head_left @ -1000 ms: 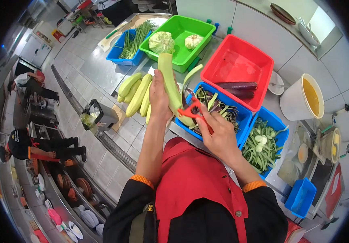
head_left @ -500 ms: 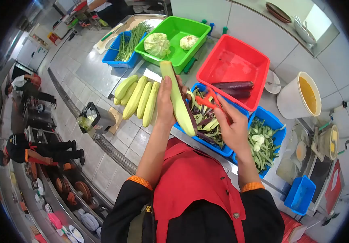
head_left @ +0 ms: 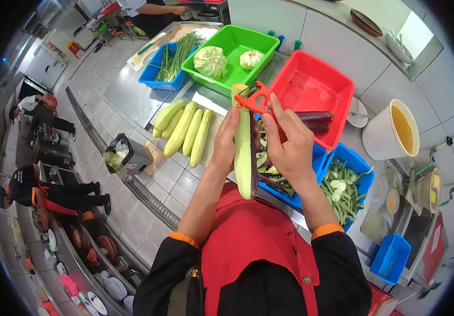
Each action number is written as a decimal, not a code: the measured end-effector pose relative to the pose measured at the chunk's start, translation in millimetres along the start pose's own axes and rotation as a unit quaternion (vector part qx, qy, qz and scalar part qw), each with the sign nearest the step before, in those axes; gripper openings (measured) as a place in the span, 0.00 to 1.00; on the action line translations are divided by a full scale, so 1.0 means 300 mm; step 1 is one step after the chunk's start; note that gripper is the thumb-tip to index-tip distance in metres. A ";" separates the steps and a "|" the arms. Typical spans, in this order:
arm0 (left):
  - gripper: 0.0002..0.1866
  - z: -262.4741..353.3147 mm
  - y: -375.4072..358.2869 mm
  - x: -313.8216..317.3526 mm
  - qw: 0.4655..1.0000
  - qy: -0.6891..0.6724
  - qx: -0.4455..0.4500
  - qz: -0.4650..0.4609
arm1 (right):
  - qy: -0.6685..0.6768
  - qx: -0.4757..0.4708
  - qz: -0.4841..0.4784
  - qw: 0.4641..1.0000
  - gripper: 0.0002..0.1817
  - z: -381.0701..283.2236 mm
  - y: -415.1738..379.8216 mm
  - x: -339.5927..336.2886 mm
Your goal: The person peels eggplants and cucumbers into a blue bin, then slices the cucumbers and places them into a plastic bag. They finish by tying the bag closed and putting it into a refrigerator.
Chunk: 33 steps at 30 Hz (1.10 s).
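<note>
A partly peeled eggplant [head_left: 243, 158], pale green with a strip of purple skin on its right side, stands nearly upright in my left hand [head_left: 225, 142], whose fingers wrap round it. My right hand [head_left: 291, 142] grips a red peeler [head_left: 256, 98], its blade at the eggplant's upper end. Beneath my hands sits a blue basket [head_left: 319, 159] holding peelings. Several peeled eggplants [head_left: 180, 129] lie side by side to the left. Dark unpeeled eggplants [head_left: 316, 122] rest in the red basin [head_left: 311, 87].
A green basin [head_left: 232, 39] holds a cabbage and a cauliflower. Blue baskets hold long greens [head_left: 177, 58] and cut green vegetables [head_left: 340, 189]. A white bucket [head_left: 390, 131] of yellow liquid stands right. Other people [head_left: 24, 187] are at the far left and top; a bin [head_left: 127, 152] is below the counter.
The peeler has moved up and left, from beside the eggplant to its upper end. The eggplant is now more upright and slightly further right. A person's arm shows more at the top.
</note>
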<state>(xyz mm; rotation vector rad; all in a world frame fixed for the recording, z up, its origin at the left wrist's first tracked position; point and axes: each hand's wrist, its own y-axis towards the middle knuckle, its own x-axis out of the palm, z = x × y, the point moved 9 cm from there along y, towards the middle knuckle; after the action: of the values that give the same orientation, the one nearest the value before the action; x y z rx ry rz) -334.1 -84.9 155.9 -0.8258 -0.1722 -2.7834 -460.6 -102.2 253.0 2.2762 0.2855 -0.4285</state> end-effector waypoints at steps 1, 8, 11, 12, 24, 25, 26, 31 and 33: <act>0.25 0.005 0.008 -0.005 1.000 0.009 0.020 0.018 | -0.012 0.004 -0.012 1.000 0.20 0.001 -0.005 0.005; 0.27 0.077 0.128 -0.162 0.984 0.009 0.144 0.105 | -0.021 0.056 -0.137 0.989 0.19 0.053 -0.208 0.052; 0.24 0.074 0.149 -0.184 0.976 0.019 0.188 0.110 | -0.001 0.116 -0.147 0.982 0.18 0.078 -0.290 0.008; 0.22 0.046 0.151 -0.184 0.975 0.022 0.181 0.124 | -0.009 0.130 -0.144 0.981 0.18 0.091 -0.307 -0.009; 0.23 0.035 0.159 -0.201 0.931 -0.008 0.209 0.300 | 0.204 0.522 -0.146 0.815 0.21 0.439 -0.541 -0.058; 0.23 0.033 0.149 -0.197 0.933 0.011 0.210 0.293 | 0.290 0.538 -0.149 0.778 0.19 0.445 -0.544 -0.053; 0.22 0.031 0.144 -0.190 0.935 0.028 0.210 0.285 | 0.234 0.463 -0.123 0.846 0.20 0.441 -0.492 -0.073; 0.21 0.047 0.123 -0.101 0.936 0.121 0.243 0.225 | 0.025 0.129 -0.064 0.989 0.21 0.206 -0.239 -0.066; 0.22 0.071 0.111 -0.090 0.928 0.136 0.253 0.236 | -0.053 0.066 -0.094 0.992 0.21 0.173 -0.225 -0.038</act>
<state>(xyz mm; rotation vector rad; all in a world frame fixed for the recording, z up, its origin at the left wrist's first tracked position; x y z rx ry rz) -292.4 -108.3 160.3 -0.2947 -0.5353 -2.2102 -504.6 -96.7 179.6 2.3544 0.4301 -0.6805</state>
